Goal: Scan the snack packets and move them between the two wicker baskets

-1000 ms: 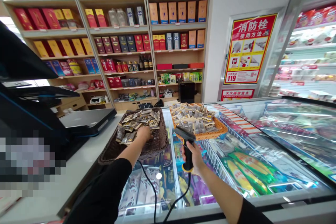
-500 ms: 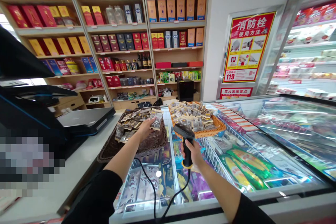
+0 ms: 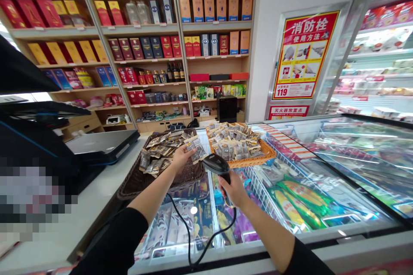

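Note:
Between the fingers of my left hand [image 3: 183, 157] is a small clear snack packet [image 3: 195, 148], held over the right side of a dark brown wicker basket [image 3: 190, 176]. Similar packets [image 3: 166, 144] lie heaped in that basket. My right hand [image 3: 235, 189] is wrapped round the grip of a black barcode scanner [image 3: 217, 163], whose head points left toward the packet without touching it. A black cable [image 3: 211, 240] hangs from the scanner. Just behind the scanner stands an orange wicker basket [image 3: 248, 162], piled with more packets [image 3: 230, 137].
Both baskets rest over a glass-topped freezer [image 3: 338, 167] filled with bagged goods. To the left are a pale counter [image 3: 93, 197] and a black scale with a flat tray [image 3: 103, 139]. Shelves of boxed goods [image 3: 142, 47] line the back wall; a red fire-hydrant notice [image 3: 305, 56] hangs at right.
The scanner has swung left and its head now tilts toward the packet. My left hand has turned the packet and brought it slightly right and lower. The view has shifted a little.

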`<state>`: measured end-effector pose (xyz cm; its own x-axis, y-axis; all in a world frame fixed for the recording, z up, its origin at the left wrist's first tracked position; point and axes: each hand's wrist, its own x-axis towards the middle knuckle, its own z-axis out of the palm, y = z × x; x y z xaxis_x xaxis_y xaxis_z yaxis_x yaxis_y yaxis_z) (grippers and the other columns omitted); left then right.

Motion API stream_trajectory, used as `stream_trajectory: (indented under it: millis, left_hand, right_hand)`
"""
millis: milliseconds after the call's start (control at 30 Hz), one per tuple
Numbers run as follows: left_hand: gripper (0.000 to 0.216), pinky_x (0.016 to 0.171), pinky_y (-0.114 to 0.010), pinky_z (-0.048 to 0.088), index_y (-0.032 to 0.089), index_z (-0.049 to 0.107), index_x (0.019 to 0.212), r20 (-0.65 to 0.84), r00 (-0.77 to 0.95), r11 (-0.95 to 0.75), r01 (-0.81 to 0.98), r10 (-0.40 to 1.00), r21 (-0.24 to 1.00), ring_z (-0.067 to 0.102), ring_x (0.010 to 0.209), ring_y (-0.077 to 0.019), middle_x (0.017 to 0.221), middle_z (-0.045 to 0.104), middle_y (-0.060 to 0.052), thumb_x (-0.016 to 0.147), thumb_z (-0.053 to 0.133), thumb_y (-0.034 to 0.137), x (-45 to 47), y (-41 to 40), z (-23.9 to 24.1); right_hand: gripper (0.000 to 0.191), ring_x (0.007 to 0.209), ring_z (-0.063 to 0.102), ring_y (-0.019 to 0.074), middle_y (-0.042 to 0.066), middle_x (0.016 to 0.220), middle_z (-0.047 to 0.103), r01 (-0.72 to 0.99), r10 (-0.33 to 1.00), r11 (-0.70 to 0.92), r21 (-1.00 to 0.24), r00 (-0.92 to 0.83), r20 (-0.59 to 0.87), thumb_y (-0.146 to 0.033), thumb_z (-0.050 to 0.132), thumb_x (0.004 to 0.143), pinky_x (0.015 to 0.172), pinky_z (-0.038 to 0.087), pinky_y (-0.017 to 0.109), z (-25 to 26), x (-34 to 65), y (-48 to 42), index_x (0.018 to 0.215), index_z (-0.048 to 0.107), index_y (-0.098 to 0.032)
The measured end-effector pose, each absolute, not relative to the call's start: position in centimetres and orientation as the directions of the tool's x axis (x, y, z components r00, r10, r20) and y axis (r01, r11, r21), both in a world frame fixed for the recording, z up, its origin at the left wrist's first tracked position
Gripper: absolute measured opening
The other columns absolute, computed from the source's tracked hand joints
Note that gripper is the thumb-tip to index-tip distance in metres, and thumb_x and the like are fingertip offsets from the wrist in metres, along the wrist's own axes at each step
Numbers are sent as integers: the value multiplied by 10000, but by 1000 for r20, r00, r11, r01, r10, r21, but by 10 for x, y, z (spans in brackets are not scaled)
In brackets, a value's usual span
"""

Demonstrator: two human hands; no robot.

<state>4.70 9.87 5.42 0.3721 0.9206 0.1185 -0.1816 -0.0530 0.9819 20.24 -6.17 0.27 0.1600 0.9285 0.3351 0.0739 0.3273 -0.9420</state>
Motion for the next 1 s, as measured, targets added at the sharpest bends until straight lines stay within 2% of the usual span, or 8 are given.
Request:
stream_trajectory:
  millis: [200, 467, 633, 733, 800, 900, 1000]
  left_hand:
    - [435, 702, -291, 531, 170, 623, 908, 130, 361, -72, -170, 923, 983, 668, 821, -198, 891, 714, -35, 543, 786, 341, 48, 96, 55]
    - [438, 694, -295, 534, 166, 627, 916, 113, 353, -45, -196, 929, 980, 670, 785, -194, 861, 714, -33, 537, 793, 308, 47, 98, 53]
    - [455, 728, -299, 526, 161, 634, 932, 153, 387, -85, -188, 909, 978, 661, 819, -191, 906, 704, -41, 542, 790, 335, 43, 103, 55]
    - [445, 713, -303, 525, 152, 630, 932, 149, 430, -82, -169, 890, 982, 653, 795, -180, 895, 696, -44, 577, 762, 383, 58, 110, 61]
    - [428, 673, -292, 519, 144, 623, 930, 144, 438, -107, -108, 887, 988, 647, 748, -172, 843, 691, -44, 608, 736, 402, 81, 112, 65]
    - [377, 615, -261, 486, 150, 628, 934, 184, 441, -263, 125, 879, 957, 632, 672, -166, 724, 679, -33, 631, 725, 353, 131, 108, 65]
    - [236, 632, -252, 458, 177, 655, 862, 252, 504, -476, 386, 826, 790, 625, 682, -172, 673, 675, -26, 653, 709, 274, 177, 101, 58]
  right_hand:
    - [243, 326, 422, 101, -47, 446, 469, 127, 940, 294, -947, 140, 311, -403, 528, 808, 354, 346, 226, 5, 200, -63, 690, 485, -195]
    - [260, 343, 439, 95, -53, 490, 488, 62, 943, 285, -956, 158, 291, -438, 536, 797, 345, 351, 215, 0, 200, -60, 761, 487, -185]
    - [304, 339, 425, 82, -53, 492, 500, -136, 926, 345, -929, 213, 313, -473, 571, 768, 335, 333, 207, 2, 211, -56, 750, 498, -178]
    - [353, 336, 432, 82, -55, 509, 521, -326, 882, 412, -851, 377, 283, -492, 605, 736, 322, 329, 203, 9, 229, -50, 858, 528, -170]
    - [406, 337, 446, 86, -59, 526, 531, -423, 828, 475, -772, 511, 229, -506, 619, 716, 319, 343, 204, 13, 242, -46, 932, 522, -175]
    - [439, 335, 449, 88, -68, 523, 526, -474, 748, 556, -683, 644, 162, -522, 630, 689, 319, 352, 206, 16, 258, -43, 945, 509, -186]
    - [420, 335, 445, 88, -76, 514, 518, -484, 691, 603, -634, 714, 112, -517, 628, 688, 315, 340, 203, 15, 269, -40, 926, 497, -197]
